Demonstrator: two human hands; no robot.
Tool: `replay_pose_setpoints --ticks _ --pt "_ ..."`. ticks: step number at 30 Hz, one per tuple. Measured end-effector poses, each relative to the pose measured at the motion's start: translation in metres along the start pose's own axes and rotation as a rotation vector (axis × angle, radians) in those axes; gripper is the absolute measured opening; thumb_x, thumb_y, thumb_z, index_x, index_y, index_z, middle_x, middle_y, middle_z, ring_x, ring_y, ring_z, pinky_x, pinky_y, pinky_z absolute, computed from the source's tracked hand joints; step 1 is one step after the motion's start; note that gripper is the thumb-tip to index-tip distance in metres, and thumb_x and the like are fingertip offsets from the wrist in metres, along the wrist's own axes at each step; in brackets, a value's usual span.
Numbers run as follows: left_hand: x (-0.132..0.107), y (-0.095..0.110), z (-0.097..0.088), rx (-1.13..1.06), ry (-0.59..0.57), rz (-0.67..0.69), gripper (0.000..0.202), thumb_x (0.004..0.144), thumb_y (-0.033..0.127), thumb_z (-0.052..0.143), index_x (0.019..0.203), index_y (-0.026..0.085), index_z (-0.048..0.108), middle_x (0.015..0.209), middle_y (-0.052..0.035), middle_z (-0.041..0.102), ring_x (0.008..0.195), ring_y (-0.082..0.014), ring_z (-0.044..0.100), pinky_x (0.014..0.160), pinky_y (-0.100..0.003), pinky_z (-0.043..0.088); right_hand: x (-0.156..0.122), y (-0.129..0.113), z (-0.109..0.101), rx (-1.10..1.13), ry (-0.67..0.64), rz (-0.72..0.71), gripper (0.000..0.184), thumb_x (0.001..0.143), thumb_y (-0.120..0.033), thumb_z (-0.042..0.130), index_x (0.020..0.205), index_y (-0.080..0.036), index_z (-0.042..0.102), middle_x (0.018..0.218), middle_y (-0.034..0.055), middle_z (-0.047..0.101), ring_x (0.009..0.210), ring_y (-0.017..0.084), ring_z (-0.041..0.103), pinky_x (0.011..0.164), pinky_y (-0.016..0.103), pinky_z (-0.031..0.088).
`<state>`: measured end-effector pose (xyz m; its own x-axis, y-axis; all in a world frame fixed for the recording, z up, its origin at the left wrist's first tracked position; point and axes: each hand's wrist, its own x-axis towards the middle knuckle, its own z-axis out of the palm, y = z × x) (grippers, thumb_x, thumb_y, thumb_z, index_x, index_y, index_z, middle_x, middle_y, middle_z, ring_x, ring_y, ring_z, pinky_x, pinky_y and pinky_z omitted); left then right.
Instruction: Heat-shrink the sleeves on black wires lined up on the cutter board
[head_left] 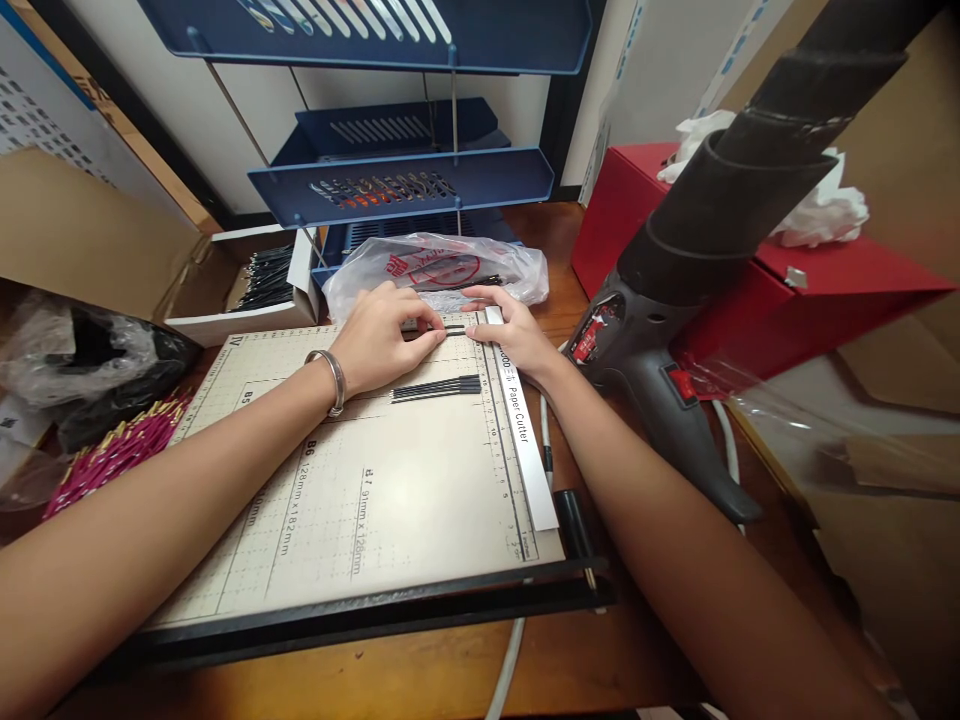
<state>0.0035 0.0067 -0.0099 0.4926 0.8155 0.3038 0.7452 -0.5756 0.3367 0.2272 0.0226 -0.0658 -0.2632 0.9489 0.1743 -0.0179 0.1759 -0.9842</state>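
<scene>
A beige paper cutter board (pixel 375 500) with printed grid lines lies in front of me. My left hand (pixel 379 345), with a metal bangle on the wrist, pinches thin black strips (pixel 454 327) near the board's far edge. My right hand (pixel 510 335) presses its fingers on the same strips beside the white ruler bar (pixel 521 440) at the board's right side. A small bundle of black strips (pixel 436 388) lies loose on the board just below my left hand.
A black heat gun (pixel 675 300) stands right of the cutter, leaning by a red box (pixel 757 290). A plastic bag (pixel 442 268) and blue tray rack (pixel 405 180) sit behind. At left: a white box of black pieces (pixel 259 285) and pink-tipped wires (pixel 112 455).
</scene>
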Motion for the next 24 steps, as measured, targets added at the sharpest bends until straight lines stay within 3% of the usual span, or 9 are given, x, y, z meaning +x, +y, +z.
replay_pose_setpoints --ticks 15,24 --pt "-0.0001 0.0005 0.0007 0.0 0.009 0.0 0.023 0.095 0.041 0.065 0.087 0.024 0.08 0.09 -0.0057 0.077 0.094 -0.0275 0.062 0.094 -0.046 0.043 -0.0016 -0.0025 0.0012 0.007 0.02 0.009 0.061 0.061 -0.033 0.079 0.119 -0.025 0.063 0.124 0.0083 0.07 0.135 0.033 0.06 0.125 0.054 0.046" --pt "0.003 -0.0049 -0.0009 -0.077 0.093 -0.121 0.025 0.092 0.044 0.07 0.091 0.021 0.082 0.087 -0.0051 0.074 0.088 -0.0236 0.061 0.088 -0.04 0.048 0.0004 -0.0012 0.0064 0.045 0.076 0.094 0.061 0.062 -0.036 0.075 0.12 -0.022 0.065 0.123 0.0078 0.069 0.115 0.028 0.066 0.114 0.051 0.05"
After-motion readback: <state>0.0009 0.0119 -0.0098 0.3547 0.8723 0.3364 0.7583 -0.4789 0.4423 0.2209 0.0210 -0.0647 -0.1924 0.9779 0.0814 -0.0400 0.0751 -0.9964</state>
